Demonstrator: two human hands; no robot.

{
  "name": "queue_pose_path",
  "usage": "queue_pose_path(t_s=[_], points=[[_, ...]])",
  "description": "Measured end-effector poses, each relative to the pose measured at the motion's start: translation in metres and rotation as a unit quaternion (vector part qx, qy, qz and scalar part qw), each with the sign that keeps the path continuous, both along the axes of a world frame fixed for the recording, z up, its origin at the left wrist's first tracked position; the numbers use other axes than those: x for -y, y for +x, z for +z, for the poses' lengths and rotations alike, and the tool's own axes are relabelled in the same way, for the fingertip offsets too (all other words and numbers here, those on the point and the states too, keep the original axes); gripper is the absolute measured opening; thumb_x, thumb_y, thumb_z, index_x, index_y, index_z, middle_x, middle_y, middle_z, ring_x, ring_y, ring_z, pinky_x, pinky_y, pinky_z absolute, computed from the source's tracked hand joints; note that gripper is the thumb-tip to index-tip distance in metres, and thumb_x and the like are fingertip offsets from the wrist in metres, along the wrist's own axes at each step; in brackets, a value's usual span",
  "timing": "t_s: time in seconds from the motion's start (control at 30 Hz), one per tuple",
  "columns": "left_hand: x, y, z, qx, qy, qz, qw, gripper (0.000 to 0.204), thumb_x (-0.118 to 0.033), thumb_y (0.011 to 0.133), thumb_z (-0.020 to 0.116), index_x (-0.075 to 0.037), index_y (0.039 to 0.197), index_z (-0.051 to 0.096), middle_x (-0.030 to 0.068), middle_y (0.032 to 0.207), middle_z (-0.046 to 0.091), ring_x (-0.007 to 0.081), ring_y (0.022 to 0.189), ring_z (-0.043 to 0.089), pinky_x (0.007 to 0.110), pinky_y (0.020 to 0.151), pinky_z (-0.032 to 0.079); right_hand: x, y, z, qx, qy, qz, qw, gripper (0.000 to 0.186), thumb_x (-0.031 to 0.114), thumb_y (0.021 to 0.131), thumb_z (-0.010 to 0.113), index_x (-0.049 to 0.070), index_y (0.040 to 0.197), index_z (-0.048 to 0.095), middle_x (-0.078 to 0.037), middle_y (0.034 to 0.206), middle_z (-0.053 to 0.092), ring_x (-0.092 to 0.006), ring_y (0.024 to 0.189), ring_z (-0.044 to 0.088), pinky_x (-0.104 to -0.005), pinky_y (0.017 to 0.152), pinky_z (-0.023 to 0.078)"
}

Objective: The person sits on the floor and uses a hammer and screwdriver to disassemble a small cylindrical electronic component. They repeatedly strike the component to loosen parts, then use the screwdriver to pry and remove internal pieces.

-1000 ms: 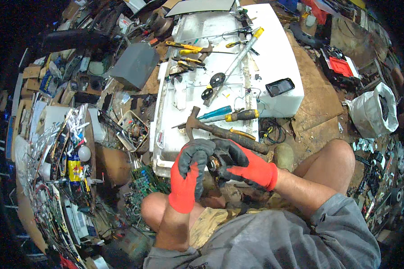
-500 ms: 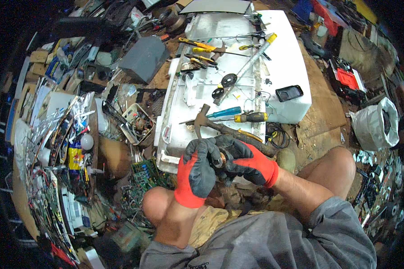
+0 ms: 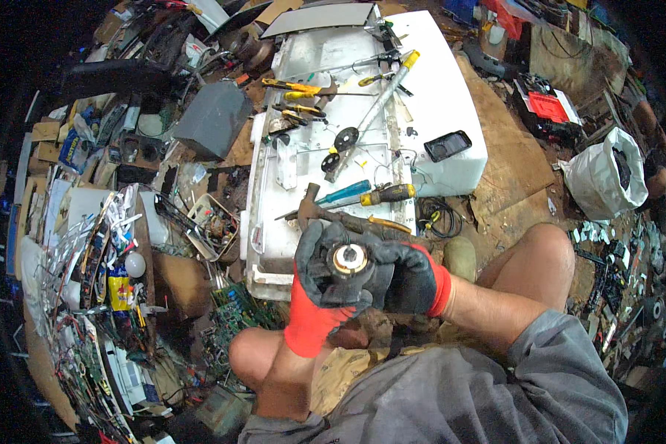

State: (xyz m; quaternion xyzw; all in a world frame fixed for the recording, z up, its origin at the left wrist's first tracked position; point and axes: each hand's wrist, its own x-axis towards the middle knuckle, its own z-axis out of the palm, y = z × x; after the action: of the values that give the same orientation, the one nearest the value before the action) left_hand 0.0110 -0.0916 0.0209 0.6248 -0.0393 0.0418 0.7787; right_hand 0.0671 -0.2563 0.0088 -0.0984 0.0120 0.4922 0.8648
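My left hand (image 3: pixel 312 290), in a grey and red work glove, is closed around a small round dark part (image 3: pixel 350 260) with a pale centre and a copper-coloured ring. That ringed face points up toward me. My right hand (image 3: pixel 409 275), gloved alike, grips the part's right side, its fingers partly hidden. Just beyond my hands, a claw hammer (image 3: pixel 308 206) lies on the white panel (image 3: pixel 270 255). Beside it are a blue-handled screwdriver (image 3: pixel 346 192) and a yellow-and-black-handled screwdriver (image 3: pixel 389 194).
Pliers (image 3: pixel 300 111) and a metal tube (image 3: pixel 377 107) lie farther up the panel. A phone-like black device (image 3: pixel 447 146) rests on the white casing (image 3: pixel 451 89). To the left are heaped scrap and circuit boards (image 3: pixel 240 314); a white sack (image 3: pixel 605 177) stands at right.
The round part has turned so its ringed face shows upward. My left hand has opened out around it, while my right has shifted to its side. The whole view has moved slightly.
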Motion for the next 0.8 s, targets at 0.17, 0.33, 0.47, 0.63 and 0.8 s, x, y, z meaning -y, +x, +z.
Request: queue_pose_path(t_s=[0.17,0.33,0.47,0.63,0.8], points=[[-0.007,0.004,-0.006,0.011,0.006,0.004,1.000,0.099,-0.016,0.069,0.092,-0.005,0.147,0.033,0.0117,0.140,0.050,0.0235,0.129,0.051,0.038,0.109,0.044,-0.006,0.001,0.000,0.037,0.029,0.005,0.999,0.047,0.033,0.099,0.054,0.009,0.139,0.051,-0.010,0.139,0.056,-0.0240,0.123,0.057,-0.0423,0.106,0.045],[-0.014,-0.002,-0.015,-0.034,-0.050,0.047,0.997,0.078,-0.015,0.081,0.081,-0.005,0.145,0.038,0.0109,0.132,0.054,0.0230,0.117,0.057,0.038,0.102,0.048,-0.015,-0.002,0.001,0.058,0.010,0.024,0.998,0.059,0.044,0.100,0.049,0.008,0.146,0.043,-0.009,0.139,0.057,-0.0243,0.119,0.060,-0.0410,0.102,0.048],[-0.002,-0.003,0.000,-0.107,-0.067,-0.001,0.992,0.049,-0.024,0.096,0.063,-0.005,0.138,0.048,0.0128,0.119,0.064,0.0255,0.100,0.066,0.039,0.089,0.056,-0.013,-0.012,-0.026,0.119,0.009,0.058,0.991,0.053,0.046,0.101,0.050,0.004,0.133,0.053,-0.014,0.129,0.062,-0.0243,0.111,0.063,-0.0394,0.101,0.049],[-0.021,-0.013,-0.032,-0.159,-0.204,-0.009,0.966,0.055,-0.042,0.097,0.057,-0.002,0.133,0.049,0.0151,0.113,0.065,0.0277,0.102,0.064,0.041,0.093,0.053,-0.011,-0.021,-0.028,0.392,-0.083,-0.017,0.916,0.058,0.024,0.089,0.069,0.002,0.137,0.046,-0.017,0.132,0.056,-0.0291,0.119,0.057,-0.0401,0.105,0.045],[-0.041,-0.004,-0.003,-0.046,-0.302,0.102,0.947,0.058,-0.035,0.095,0.059,-0.024,0.148,0.038,0.0152,0.126,0.062,0.0360,0.114,0.060,0.057,0.104,0.042,-0.002,-0.023,-0.046,0.688,-0.324,-0.092,0.643,0.050,0.030,0.098,0.055,0.002,0.140,0.049,-0.020,0.134,0.058,-0.0327,0.127,0.054,-0.0403,0.109,0.042]])
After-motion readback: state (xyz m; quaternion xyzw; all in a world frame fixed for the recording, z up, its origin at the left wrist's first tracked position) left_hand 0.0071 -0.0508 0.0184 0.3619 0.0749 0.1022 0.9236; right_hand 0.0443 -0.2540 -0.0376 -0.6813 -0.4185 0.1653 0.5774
